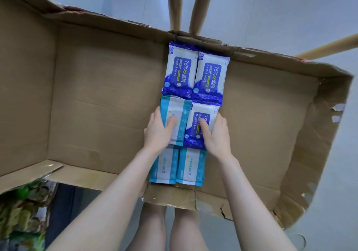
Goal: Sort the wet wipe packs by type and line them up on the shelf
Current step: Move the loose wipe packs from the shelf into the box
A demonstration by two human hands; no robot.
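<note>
**Squaring of the middle row**

At the middle of the cardboard box (100,99), a light-blue pack (177,115) is gripped by the left hand (159,132) and a dark-blue alcohol pack (197,121) by the right hand (217,137), fingers (155,116) curled round the outer edges, thumbs on top. Two dark-blue packs (179,70) lie at the far edge, two light-blue packs (190,165) at the near edge. The held pair should be pressed together lightly, so seams meet without buckling.

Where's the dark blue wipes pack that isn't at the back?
Head view: the dark blue pack sits mid-box, gripped by the right hand, right of the light blue pack in the left hand, just in front of the two back packs.
</note>
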